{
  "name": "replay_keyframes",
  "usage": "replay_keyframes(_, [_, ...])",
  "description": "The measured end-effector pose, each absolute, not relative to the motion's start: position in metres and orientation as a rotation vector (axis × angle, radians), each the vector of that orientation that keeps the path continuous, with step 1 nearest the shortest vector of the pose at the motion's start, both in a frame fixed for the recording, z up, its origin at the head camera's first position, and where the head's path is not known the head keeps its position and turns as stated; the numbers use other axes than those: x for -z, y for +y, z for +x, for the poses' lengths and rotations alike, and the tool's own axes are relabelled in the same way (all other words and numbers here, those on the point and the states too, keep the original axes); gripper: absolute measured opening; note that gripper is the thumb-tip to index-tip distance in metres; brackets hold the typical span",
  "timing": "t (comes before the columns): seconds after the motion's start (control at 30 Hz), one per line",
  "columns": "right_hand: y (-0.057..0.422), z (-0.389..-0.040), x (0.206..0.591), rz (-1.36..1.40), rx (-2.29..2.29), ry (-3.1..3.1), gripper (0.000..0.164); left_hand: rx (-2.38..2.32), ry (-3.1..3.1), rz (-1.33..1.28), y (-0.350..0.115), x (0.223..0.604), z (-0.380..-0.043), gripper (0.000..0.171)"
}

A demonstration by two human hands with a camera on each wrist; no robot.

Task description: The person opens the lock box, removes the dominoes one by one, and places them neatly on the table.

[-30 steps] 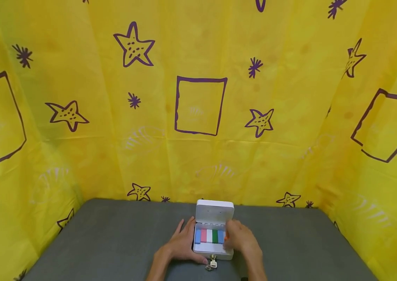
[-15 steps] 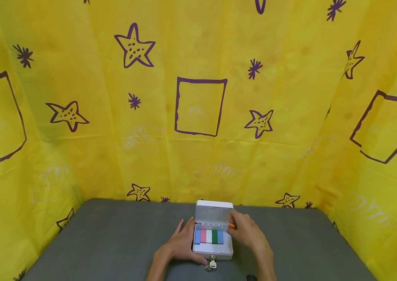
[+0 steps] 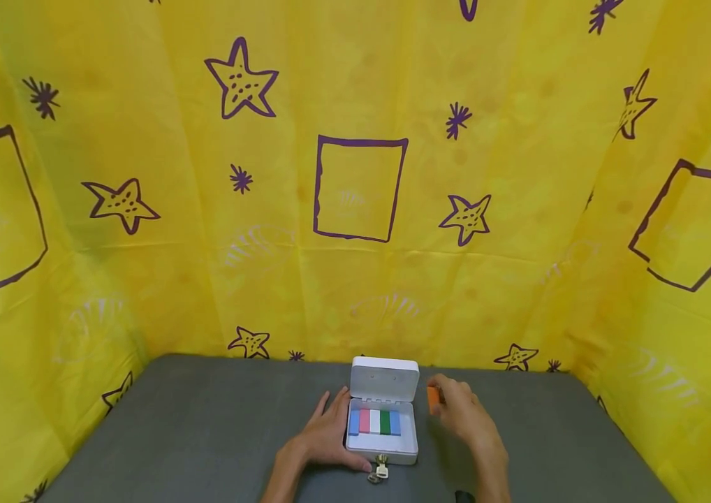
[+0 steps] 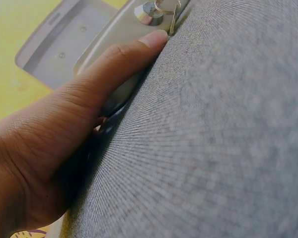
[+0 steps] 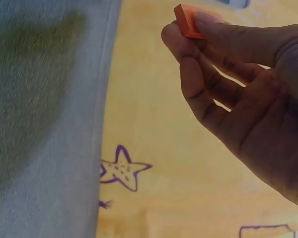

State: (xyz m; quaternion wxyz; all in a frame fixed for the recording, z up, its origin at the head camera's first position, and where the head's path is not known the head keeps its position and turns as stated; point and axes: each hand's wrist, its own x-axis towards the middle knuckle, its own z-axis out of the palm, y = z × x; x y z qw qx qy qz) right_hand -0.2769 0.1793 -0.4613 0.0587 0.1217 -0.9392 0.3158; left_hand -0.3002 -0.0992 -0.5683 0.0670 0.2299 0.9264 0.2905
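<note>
A small white metal cash box (image 3: 393, 457) stands on the grey table with its lid (image 3: 384, 381) raised. Inside lie side by side a blue block (image 3: 354, 423), a pink block (image 3: 364, 421), a white block (image 3: 375, 422), a green block (image 3: 385, 422) and another blue block (image 3: 395, 423). My left hand (image 3: 327, 436) rests along the box's left side, fingers extended, its thumb (image 4: 124, 59) against the front near the lock. To the right of the box, my right hand (image 3: 461, 413) pinches an orange block (image 5: 187, 22) between thumb and fingertips, above the table.
A key (image 3: 382, 471) sits in the front lock, with a ring and second key (image 3: 374, 478) hanging from it. The grey tabletop (image 3: 223, 419) ends at a yellow curtain (image 3: 355, 293) with purple stars, behind and on both sides.
My right hand has lifted the orange block out of the box's right end and carried it rightward, past the box's edge. The left hand and the box have stayed put.
</note>
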Motion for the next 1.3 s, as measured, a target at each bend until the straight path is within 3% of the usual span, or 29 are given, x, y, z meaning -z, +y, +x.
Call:
replay_keyframes(0.5, [0.216, -0.279, 0.48, 0.253, -0.942, -3.055, 0.029, -0.871, 2.786, 0.683, -0.101, 0.564, -0.3, 0.134])
replay_keyframes(0.83, [0.22, -0.278, 0.491, 0.188, -0.846, -3.166, 0.038, -0.903, 2.779, 0.689, -0.099, 0.569, -0.3, 0.133])
replay_keyframes(1.3, [0.22, -0.274, 0.489, 0.166, -0.804, -3.176, 0.018, -0.882, 2.772, 0.68, -0.097, 0.566, -0.3, 0.134])
